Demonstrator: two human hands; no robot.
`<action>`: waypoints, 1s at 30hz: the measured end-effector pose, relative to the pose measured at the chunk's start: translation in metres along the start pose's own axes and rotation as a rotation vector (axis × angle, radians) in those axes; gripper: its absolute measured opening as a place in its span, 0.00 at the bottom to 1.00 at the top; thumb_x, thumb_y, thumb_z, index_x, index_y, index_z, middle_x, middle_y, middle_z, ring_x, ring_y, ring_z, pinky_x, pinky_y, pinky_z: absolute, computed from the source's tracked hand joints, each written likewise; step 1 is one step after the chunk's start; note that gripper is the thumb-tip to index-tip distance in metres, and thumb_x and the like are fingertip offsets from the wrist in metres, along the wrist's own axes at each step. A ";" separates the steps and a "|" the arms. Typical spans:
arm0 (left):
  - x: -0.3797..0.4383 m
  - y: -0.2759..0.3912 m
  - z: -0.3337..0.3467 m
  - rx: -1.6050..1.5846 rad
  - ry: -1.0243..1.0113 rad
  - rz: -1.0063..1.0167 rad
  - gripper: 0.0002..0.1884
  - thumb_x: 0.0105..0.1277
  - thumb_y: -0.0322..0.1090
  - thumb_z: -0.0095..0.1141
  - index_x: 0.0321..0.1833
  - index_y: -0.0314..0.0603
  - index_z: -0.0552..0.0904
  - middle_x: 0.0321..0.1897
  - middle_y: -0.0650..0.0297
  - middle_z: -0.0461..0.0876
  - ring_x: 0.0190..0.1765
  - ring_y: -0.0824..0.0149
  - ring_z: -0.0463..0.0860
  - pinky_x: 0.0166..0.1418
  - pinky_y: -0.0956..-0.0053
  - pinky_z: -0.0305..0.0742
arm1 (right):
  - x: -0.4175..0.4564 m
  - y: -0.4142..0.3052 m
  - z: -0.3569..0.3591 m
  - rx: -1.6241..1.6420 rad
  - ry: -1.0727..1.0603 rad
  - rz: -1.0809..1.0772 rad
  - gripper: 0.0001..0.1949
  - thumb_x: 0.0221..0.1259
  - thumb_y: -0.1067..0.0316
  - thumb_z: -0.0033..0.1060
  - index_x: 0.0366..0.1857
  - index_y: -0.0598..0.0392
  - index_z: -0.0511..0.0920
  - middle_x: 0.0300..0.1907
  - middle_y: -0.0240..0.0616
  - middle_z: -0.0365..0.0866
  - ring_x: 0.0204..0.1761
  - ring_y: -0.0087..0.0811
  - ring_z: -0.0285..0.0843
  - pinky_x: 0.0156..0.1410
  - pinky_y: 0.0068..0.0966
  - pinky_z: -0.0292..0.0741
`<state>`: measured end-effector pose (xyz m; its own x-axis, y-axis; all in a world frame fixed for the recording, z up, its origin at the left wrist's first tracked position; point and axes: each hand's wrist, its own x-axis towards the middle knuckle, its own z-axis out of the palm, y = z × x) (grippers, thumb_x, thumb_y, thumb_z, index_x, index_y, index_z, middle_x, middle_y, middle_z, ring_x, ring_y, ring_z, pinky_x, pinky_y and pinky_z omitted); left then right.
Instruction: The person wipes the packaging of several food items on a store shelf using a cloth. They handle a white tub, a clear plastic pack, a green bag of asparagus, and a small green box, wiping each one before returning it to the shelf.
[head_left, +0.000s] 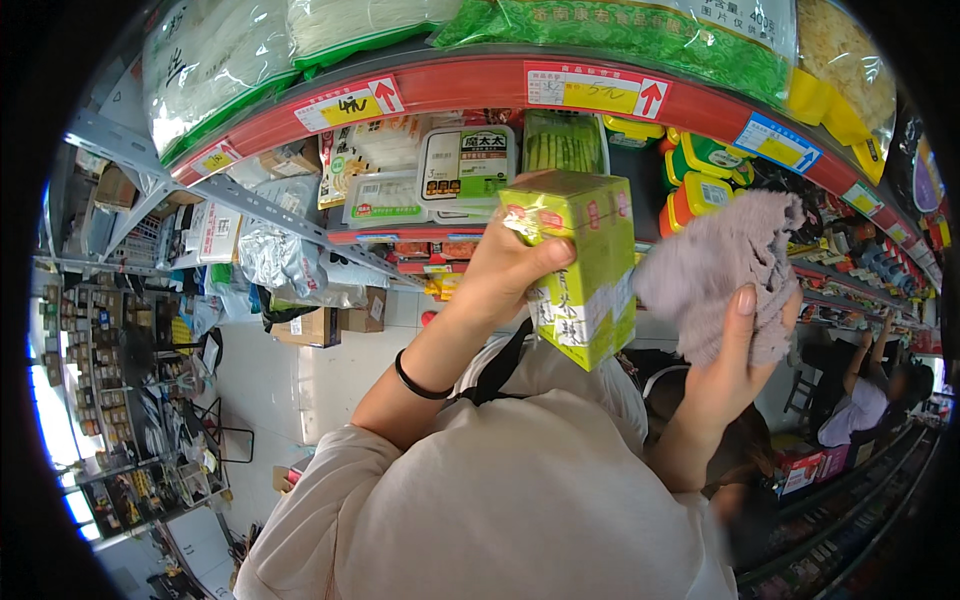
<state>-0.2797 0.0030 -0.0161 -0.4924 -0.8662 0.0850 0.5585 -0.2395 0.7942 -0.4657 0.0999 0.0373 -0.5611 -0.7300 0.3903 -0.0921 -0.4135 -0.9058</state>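
Note:
My left hand (502, 274), with a black band on its wrist, grips a yellow-green printed box (589, 262) by its left side, thumb on the front face. The box is held tilted in front of the shelf, with clear wrap glinting at its upper left corner. In my right hand (750, 337) is a crumpled greyish-pink cloth (724, 277), held between thumb and fingers just right of the box. Part of the cloth is blurred. Whether it touches the box I cannot tell.
Above runs a red shelf edge (465, 82) with price tags, bearing bags of noodles (217, 67). Below it stand packaged trays (465, 161) and yellow-lidded tubs (701, 199). Cartons (307, 328) lie on the floor at left. Other people (862, 405) are at the right, one close beside me.

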 end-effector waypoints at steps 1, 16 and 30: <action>0.000 -0.004 0.005 0.001 0.002 0.008 0.43 0.59 0.43 0.77 0.71 0.35 0.64 0.58 0.61 0.79 0.58 0.68 0.80 0.63 0.69 0.77 | -0.003 0.000 0.006 -0.056 -0.105 -0.064 0.21 0.75 0.62 0.55 0.66 0.60 0.72 0.60 0.42 0.76 0.58 0.34 0.75 0.64 0.32 0.72; 0.007 0.016 0.024 -0.075 0.260 -0.074 0.21 0.72 0.45 0.64 0.59 0.38 0.77 0.48 0.63 0.85 0.49 0.72 0.85 0.50 0.73 0.82 | -0.051 0.054 0.006 -0.182 -0.398 -0.125 0.29 0.61 0.69 0.71 0.64 0.64 0.67 0.70 0.60 0.65 0.71 0.48 0.67 0.74 0.39 0.65; -0.014 -0.001 0.029 -0.315 0.161 -0.095 0.45 0.72 0.75 0.34 0.77 0.43 0.63 0.70 0.54 0.73 0.68 0.55 0.76 0.71 0.54 0.71 | -0.051 0.033 -0.006 0.140 -0.368 0.295 0.25 0.64 0.64 0.70 0.61 0.62 0.71 0.53 0.36 0.78 0.54 0.25 0.73 0.62 0.25 0.71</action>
<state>-0.2928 0.0277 -0.0010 -0.4546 -0.8856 -0.0955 0.7059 -0.4236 0.5677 -0.4449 0.1263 -0.0137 -0.2166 -0.9604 0.1752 0.1532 -0.2107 -0.9655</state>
